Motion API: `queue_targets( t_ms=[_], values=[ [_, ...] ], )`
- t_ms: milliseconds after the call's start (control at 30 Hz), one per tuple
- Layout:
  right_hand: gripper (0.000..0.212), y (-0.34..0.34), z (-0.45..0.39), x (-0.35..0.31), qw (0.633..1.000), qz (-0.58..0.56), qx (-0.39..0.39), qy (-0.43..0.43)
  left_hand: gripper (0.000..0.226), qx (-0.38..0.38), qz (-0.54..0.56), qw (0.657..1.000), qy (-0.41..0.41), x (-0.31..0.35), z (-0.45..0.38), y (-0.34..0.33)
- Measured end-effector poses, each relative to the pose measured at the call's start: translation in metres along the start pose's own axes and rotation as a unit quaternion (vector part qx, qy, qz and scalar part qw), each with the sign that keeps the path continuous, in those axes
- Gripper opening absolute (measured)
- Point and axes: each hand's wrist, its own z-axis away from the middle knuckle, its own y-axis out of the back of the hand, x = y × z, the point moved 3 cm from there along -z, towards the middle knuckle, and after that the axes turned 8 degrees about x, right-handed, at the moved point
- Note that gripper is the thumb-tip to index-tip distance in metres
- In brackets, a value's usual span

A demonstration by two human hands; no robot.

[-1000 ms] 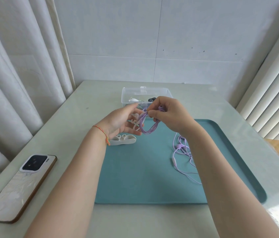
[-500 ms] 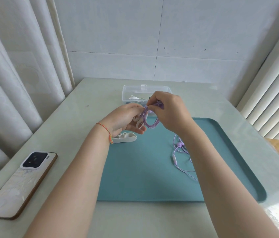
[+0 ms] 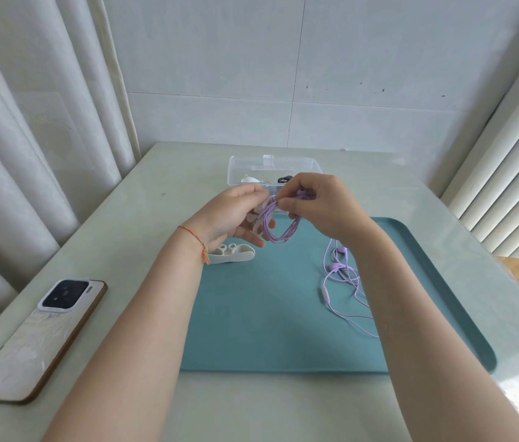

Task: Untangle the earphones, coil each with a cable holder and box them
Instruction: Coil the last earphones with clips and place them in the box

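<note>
A coil of thin lilac earphone cable (image 3: pixel 278 225) is held up over the far edge of the teal mat (image 3: pixel 261 314), pinched at the top by the curled right hand (image 3: pixel 322 207) and backed by a white cable holder (image 3: pixel 256 222) gripped in the left hand (image 3: pixel 234 216). A second lilac pair (image 3: pixel 342 282) is left loose and tangled near the mat's right edge, a spare white holder (image 3: pixel 234 253) is parked at its far-left corner. The clear box (image 3: pixel 272 170) is sat open just past the mat.

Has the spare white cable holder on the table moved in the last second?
No. The spare white cable holder lies at the teal mat's left edge, just below the left hand, as before. Only the camera view shifted slightly.
</note>
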Motion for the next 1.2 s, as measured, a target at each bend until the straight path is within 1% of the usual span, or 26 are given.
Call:
queue_targets(
  t_ms=[167,233,300,367,433,500,600,667,733,767,833,967,1100,1200],
  values=[
    [0.005,-0.002,0.002,0.008,0.994,-0.070,-0.073,-0.049,0.037,-0.039,-0.058,0.998,-0.004,0.000,0.002,-0.001],
    [0.003,-0.004,0.003,0.010,0.981,-0.138,-0.114,-0.077,0.042,-0.059,-0.072,0.996,-0.009,-0.001,0.002,-0.002],
    [0.004,-0.006,0.005,0.012,0.965,-0.199,-0.138,-0.102,0.045,-0.069,-0.071,0.995,-0.012,-0.001,0.003,-0.003],
    [0.003,-0.006,0.006,0.012,0.958,-0.223,-0.146,-0.111,0.047,-0.068,-0.071,0.995,-0.012,0.000,0.003,-0.005],
    [0.003,-0.007,0.007,0.011,0.955,-0.232,-0.144,-0.112,0.052,-0.064,-0.086,0.994,-0.018,0.000,0.003,-0.006],
    [0.003,-0.008,0.006,0.011,0.956,-0.238,-0.135,-0.110,0.052,-0.060,-0.096,0.993,-0.029,0.001,0.003,-0.008],
    [0.006,-0.008,0.003,0.013,0.964,-0.222,-0.105,-0.099,0.052,-0.059,-0.101,0.992,-0.044,0.003,0.004,-0.010],
    [0.009,-0.008,0.002,0.013,0.969,-0.213,-0.094,-0.087,0.043,-0.048,-0.095,0.993,-0.049,0.003,0.004,-0.010],
    [0.011,-0.009,0.001,0.013,0.972,-0.203,-0.091,-0.078,0.027,-0.029,-0.062,0.997,-0.040,0.004,0.004,-0.011],
    [0.008,-0.008,0.001,0.013,0.974,-0.197,-0.085,-0.075,0.026,-0.018,-0.042,0.998,-0.035,0.005,0.005,-0.011],
    [0.002,-0.006,0.000,0.014,0.976,-0.192,-0.079,-0.072,0.028,0.007,-0.011,0.999,-0.036,0.006,0.003,-0.010],
    [0.004,-0.005,0.001,0.013,0.975,-0.195,-0.083,-0.067,0.025,0.038,0.035,0.998,-0.040,0.005,0.000,-0.010],
    [0.002,-0.004,0.000,0.011,0.979,-0.182,-0.063,-0.069,0.031,0.067,0.079,0.993,-0.052,0.002,-0.002,-0.007],
    [0.005,-0.003,0.000,0.010,0.981,-0.177,-0.055,-0.064,0.031,0.043,0.107,0.991,-0.069,0.002,-0.001,-0.004]
  ],
)
